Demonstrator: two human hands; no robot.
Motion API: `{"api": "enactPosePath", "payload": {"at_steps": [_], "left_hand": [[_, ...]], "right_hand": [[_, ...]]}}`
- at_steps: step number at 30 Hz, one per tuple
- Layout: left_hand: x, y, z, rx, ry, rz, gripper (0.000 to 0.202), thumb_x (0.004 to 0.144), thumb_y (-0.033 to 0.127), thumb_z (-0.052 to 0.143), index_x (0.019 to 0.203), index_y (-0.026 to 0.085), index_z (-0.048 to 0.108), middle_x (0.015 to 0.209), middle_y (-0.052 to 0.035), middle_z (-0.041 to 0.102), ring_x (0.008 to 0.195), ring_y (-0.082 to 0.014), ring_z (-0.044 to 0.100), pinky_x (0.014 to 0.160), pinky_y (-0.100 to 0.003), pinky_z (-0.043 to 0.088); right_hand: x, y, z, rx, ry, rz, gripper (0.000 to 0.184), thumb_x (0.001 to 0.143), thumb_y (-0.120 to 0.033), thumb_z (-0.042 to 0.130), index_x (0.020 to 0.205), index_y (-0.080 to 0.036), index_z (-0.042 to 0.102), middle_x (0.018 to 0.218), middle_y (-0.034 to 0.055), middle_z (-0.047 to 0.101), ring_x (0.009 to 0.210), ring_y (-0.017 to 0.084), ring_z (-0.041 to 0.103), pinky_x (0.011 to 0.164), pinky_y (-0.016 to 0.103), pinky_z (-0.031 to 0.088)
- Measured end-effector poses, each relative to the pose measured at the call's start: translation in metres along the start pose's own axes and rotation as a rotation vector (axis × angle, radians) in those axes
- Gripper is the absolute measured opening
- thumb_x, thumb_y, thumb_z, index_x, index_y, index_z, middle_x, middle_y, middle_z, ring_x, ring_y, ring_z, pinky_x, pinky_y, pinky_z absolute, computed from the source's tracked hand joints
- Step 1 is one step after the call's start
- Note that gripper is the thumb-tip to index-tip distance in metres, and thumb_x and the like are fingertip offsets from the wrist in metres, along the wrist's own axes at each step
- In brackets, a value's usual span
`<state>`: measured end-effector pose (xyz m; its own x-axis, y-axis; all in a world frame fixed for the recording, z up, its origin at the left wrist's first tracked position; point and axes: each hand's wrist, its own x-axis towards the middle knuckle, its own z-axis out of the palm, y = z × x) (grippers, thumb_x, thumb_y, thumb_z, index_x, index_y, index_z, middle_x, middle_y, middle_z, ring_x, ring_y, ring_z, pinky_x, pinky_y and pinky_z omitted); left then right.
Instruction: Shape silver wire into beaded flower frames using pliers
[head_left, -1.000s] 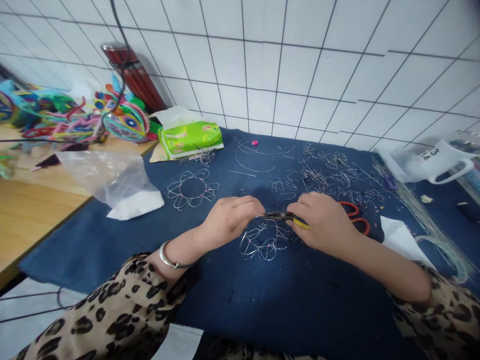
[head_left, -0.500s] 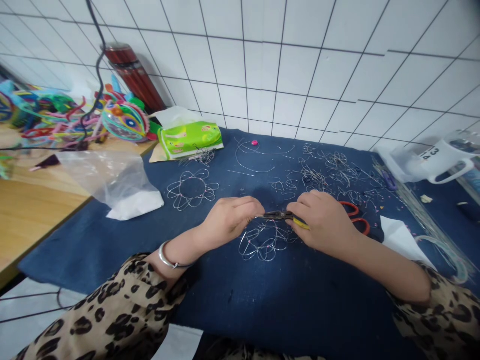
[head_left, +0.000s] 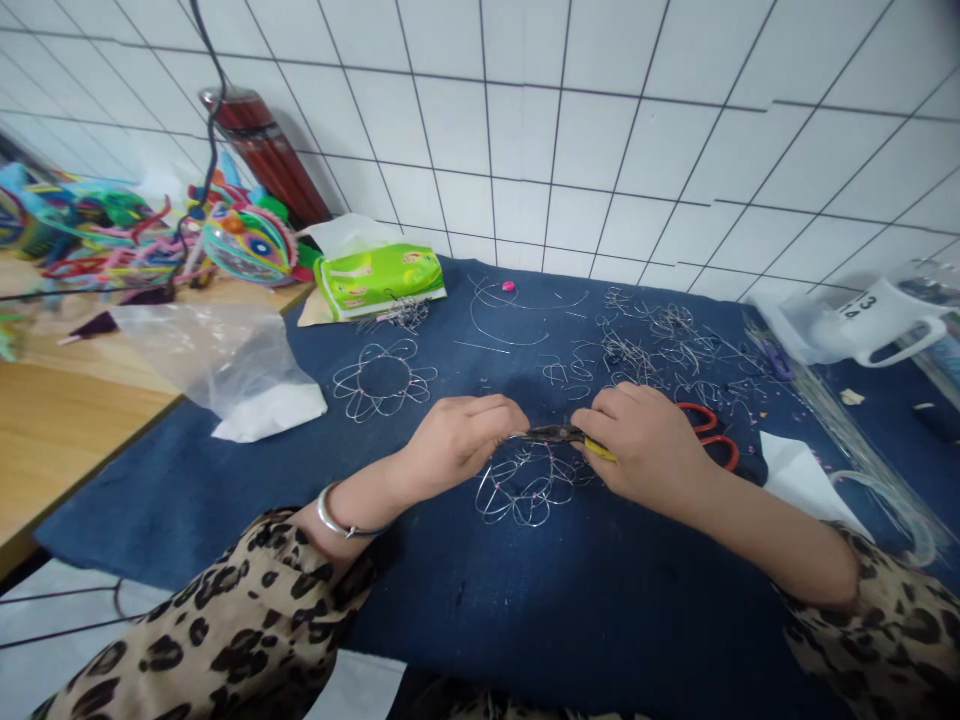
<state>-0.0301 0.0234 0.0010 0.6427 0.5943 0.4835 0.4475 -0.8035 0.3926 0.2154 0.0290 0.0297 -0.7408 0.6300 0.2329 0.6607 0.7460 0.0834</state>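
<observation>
I am gripping the pliers (head_left: pixel 559 434) in my right hand (head_left: pixel 649 445), their long axis lying sideways, nose pointing at my left hand (head_left: pixel 457 437), which is pinching the wire flower (head_left: pixel 525 490) at its upper edge.

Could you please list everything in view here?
cloth: one, dark blue, below tiled wall
near wire flower: one, silver, cloth's middle
far wire flower: one, silver, cloth's left
pliers: one, yellow-handled, in right hand
scissors: one, red-handled, behind right hand
loose wires: many, silver, cloth's far side
tissue pack: one, green, by wall
plastic bag: one, clear, left edge
jug: one, white, far right
left hand: one, pinching near wire flower
right hand: one, gripping pliers
</observation>
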Motion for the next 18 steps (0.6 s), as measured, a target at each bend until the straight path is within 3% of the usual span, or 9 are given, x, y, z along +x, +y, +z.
{"api": "enactPosePath", "payload": {"at_steps": [18], "left_hand": [[0.0010,0.0002,-0.0032,-0.050,-0.003,0.027,0.025,0.085,0.003,0.037,0.095,0.017,0.055,0.091,-0.0059,0.063,0.083,-0.0137,0.060,0.069,-0.027,0.050]], "right_hand": [[0.0010,0.0010,0.0014,0.045,0.007,0.006,0.019,0.085,-0.028,0.047,0.092,-0.019,0.062,0.079,0.0051,0.053,0.075,0.017,0.040,0.068,0.031,0.028]]}}
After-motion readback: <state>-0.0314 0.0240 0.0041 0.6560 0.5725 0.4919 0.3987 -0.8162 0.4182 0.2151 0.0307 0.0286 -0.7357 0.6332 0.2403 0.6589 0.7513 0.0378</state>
